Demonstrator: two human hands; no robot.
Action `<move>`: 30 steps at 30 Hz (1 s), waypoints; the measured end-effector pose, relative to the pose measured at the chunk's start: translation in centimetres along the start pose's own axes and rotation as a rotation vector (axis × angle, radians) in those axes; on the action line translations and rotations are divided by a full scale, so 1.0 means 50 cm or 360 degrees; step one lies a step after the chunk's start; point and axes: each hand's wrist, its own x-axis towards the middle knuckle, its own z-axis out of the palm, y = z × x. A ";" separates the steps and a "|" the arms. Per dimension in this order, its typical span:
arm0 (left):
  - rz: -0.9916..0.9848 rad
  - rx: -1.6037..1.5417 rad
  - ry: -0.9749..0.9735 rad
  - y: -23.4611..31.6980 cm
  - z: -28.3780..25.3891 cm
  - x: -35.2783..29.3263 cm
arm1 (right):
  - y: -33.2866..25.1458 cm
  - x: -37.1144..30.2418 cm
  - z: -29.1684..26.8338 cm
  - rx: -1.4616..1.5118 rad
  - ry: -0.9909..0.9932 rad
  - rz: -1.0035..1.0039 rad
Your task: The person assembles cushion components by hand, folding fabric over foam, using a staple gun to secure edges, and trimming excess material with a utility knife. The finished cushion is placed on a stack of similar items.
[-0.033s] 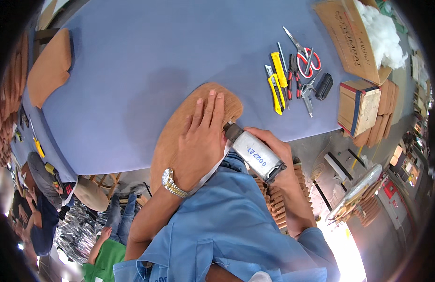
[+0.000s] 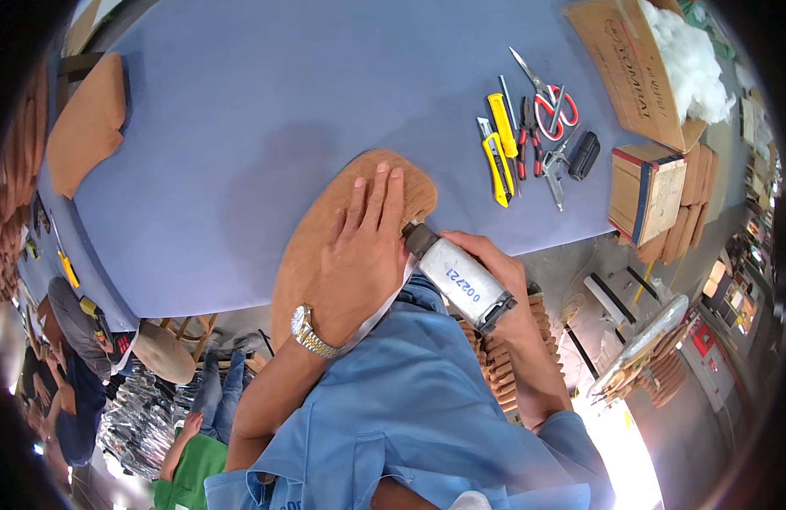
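My left hand (image 2: 363, 255), a metal watch (image 2: 306, 327) on its wrist, lies flat on a brown, fabric-covered curved panel (image 2: 308, 238). Its fingers are stretched out; the thumb is mostly hidden. The panel rests partly on the blue table and reaches over its near edge. Closed around a grey staple gun (image 2: 461, 285) is my right hand (image 2: 503, 272). The tool's dark nose meets the panel's near edge, right beside my left hand. White material (image 2: 384, 310) shows along that edge, under my left hand.
On the blue table (image 2: 197, 93) lie yellow cutters (image 2: 495, 161), pliers (image 2: 529, 140), red-handled scissors (image 2: 556, 110) and a black object (image 2: 584, 155). A cardboard box (image 2: 631, 76) with white stuffing stands at right. Another brown panel (image 2: 87, 127) lies far left. People are at lower left.
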 end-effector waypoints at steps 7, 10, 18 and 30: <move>0.0037 -0.0084 -0.0044 -0.015 -0.007 0.015 | -0.001 0.018 0.013 -0.0089 -0.0004 -0.0018; -0.0004 -0.0079 -0.0089 -0.015 -0.008 0.018 | -0.011 0.026 0.012 -0.0154 -0.0062 0.0039; -0.0022 -0.0037 -0.0030 -0.012 -0.001 0.013 | -0.011 0.019 0.035 -0.0163 0.0078 0.0106; 0.0006 -0.1279 -0.0283 -0.180 0.013 0.051 | 0.047 -0.001 0.045 -0.0049 0.0186 -0.0372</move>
